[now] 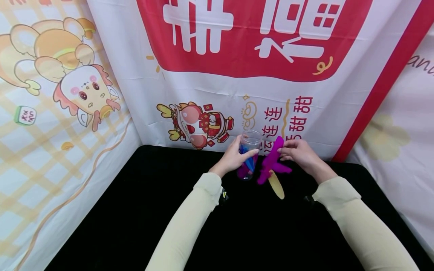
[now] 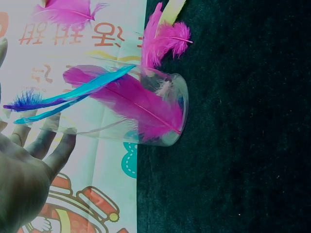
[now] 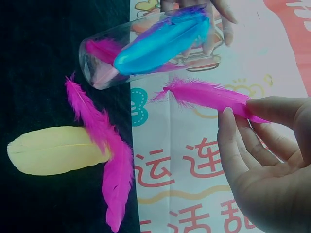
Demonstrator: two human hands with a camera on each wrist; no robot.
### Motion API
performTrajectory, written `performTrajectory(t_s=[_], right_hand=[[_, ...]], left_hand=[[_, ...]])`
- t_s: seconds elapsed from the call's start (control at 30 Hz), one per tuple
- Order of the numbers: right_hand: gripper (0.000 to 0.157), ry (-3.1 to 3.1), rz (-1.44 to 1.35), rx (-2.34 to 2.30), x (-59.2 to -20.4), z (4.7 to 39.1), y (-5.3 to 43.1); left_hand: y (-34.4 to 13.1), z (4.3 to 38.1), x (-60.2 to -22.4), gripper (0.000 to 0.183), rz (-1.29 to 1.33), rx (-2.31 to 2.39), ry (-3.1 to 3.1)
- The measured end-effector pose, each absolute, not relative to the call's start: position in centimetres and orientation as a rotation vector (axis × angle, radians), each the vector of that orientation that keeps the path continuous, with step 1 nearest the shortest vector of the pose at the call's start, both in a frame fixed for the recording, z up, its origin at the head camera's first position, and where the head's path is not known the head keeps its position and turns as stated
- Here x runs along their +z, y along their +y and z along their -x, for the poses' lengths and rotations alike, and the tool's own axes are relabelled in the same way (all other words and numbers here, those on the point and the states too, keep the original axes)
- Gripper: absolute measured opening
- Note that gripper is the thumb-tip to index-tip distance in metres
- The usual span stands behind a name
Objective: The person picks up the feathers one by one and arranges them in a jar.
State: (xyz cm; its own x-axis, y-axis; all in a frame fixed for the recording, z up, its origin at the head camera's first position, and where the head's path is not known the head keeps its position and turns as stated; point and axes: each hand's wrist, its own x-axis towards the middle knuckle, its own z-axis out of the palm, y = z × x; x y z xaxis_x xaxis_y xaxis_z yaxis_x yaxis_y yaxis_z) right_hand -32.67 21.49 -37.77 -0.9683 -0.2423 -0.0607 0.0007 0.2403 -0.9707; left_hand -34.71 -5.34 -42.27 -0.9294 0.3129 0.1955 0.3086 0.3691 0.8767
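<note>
Pink feather (image 3: 209, 97) sits pinched in the right hand (image 3: 265, 155); near it, the left hand (image 1: 234, 157) grips a clear cup (image 1: 251, 137). Light fingers, steady cup would serve best.

The cup (image 1: 251, 139) seems of smooth, glossy plastic; pink feathers (image 3: 209, 96) look partly fluffy, the table covering (image 1: 271, 237) matt cloth.

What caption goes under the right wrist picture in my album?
The right hand pinches a pink feather; the left hand holds a clear cup of feathers.
</note>
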Motion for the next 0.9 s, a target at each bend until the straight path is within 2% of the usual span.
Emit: performTrajectory(t_s=[0.9], right_hand=[[0.029, 2.394, 0.239, -1.88, -35.2, 32.3, 21.5]], left_hand=[[-5.3, 34.8, -42.3, 0.081, -0.607, 1.663, 2.609]])
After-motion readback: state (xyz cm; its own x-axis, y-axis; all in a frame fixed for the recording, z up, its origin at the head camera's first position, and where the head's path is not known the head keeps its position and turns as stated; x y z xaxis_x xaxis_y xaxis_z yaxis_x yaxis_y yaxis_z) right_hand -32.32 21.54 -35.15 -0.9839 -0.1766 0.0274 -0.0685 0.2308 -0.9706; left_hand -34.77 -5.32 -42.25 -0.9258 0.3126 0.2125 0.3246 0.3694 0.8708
